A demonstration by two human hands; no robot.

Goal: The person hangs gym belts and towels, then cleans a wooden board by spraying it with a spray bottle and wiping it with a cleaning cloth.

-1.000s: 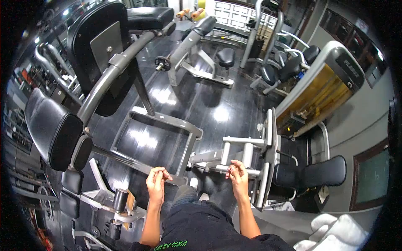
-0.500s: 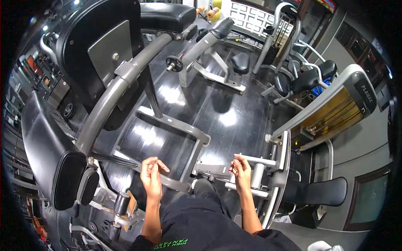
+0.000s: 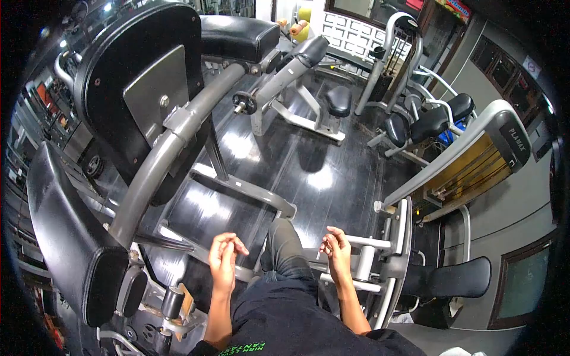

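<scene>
My left hand [image 3: 226,256] is raised in front of my body with its fingers loosely bent and apart, holding nothing. Below and beyond it runs the grey base tube [image 3: 255,193] of a padded exercise machine. My right hand [image 3: 336,254] is held up at about the same height, its fingers slightly curled and free of any object. In this view it overlaps the edge of a light metal frame [image 3: 367,261] on the right. Between the hands, my bent leg [image 3: 285,246] in dark trousers reaches forward over the floor.
A black backrest [image 3: 139,89] and thick pads [image 3: 74,237] rise close on the left. A bench machine [image 3: 297,89] stands ahead on the shiny dark floor [image 3: 320,178]. To the right are a PLAMAX weight-stack machine [image 3: 510,133] and a black bench pad [image 3: 457,277].
One leg has swung forward between the hands. Both hands have dropped slightly, and the view has shifted a little as the body moves.
</scene>
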